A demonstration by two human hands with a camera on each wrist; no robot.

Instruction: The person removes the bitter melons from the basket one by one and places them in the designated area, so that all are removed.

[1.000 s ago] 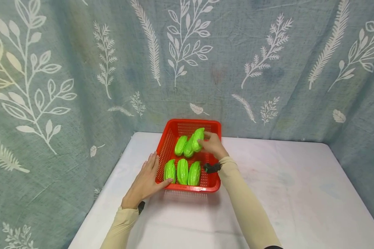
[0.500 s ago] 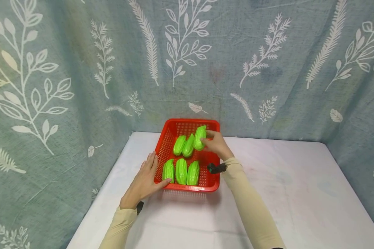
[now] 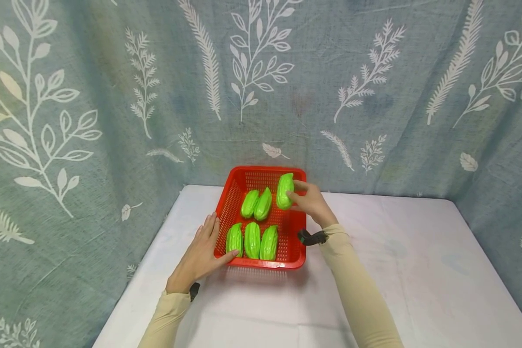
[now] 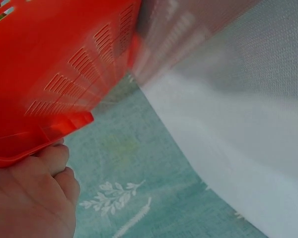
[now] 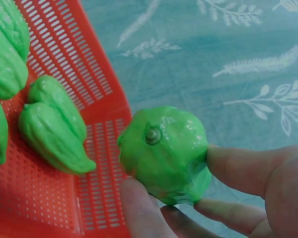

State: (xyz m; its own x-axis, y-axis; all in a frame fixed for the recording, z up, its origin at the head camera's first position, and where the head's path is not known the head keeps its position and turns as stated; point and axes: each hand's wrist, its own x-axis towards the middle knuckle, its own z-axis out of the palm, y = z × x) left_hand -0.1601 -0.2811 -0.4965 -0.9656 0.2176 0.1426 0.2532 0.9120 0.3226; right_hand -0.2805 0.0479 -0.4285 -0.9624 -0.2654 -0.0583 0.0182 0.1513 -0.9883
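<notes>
The bright green, ridged, glossy gourd-shaped piece (image 3: 284, 191) was held over the far right part of the red plastic basket with slotted walls (image 3: 265, 265), which sat on the white cloth-covered bench (image 3: 383, 261); whether the gourd touched the basket wall could not be told. It was in the right hand (image 3: 311, 200), whose grip was spread just to the width of the body, with thumb and fingers pinching opposite sides and the palm well off the surface. The left hand (image 3: 200, 258) lay along the basket's near left corner, fingers stretched along the side and thumb across the front rim, so it seemed to be steadying the basket rather than lifting it. The gourd looked to be hard moulded plastic, probably hollow: light for its bulk, stiff, and unlikely to bruise. Its shine suggested a slick skin, yet the lengthwise furrows would likely give fingertips something to bed into. The best hold seemed to be around the thick middle, across the ridges; the narrow pointed tip and the small round stub (image 5: 151, 136) at the blunt end offered little to pinch and might let it swivel. Two matching green gourds (image 3: 263, 204) lay side by side to its left, and three more green gourds (image 3: 253, 240) stood in a close row by the front wall, where tight spacing would probably leave less room for fingers.
</notes>
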